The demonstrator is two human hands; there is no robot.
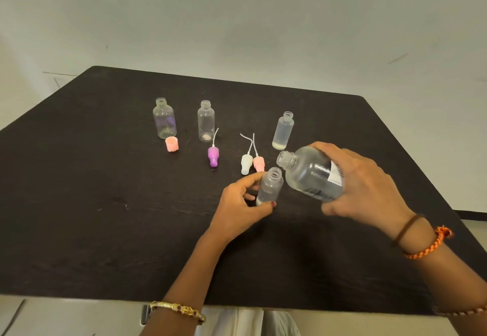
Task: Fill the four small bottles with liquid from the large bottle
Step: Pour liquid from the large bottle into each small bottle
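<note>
My right hand (361, 185) grips the large clear bottle (308, 173), tilted with its open mouth pointing left, just above a small bottle. My left hand (242, 204) holds that small frosted bottle (270, 187) upright on the dark table (105, 204); it has liquid in it. Another small frosted bottle (283, 131) stands behind, filled with liquid and uncapped. Two small clear bottles (164, 118) (206, 121) stand open at the back left and look empty.
A pink cap (172, 144) sits by the far left bottle. A purple spray top (213, 155), a white one (246, 163) and a pink one (258, 163) lie with their tubes between the bottles. The table's near edge is close to my body.
</note>
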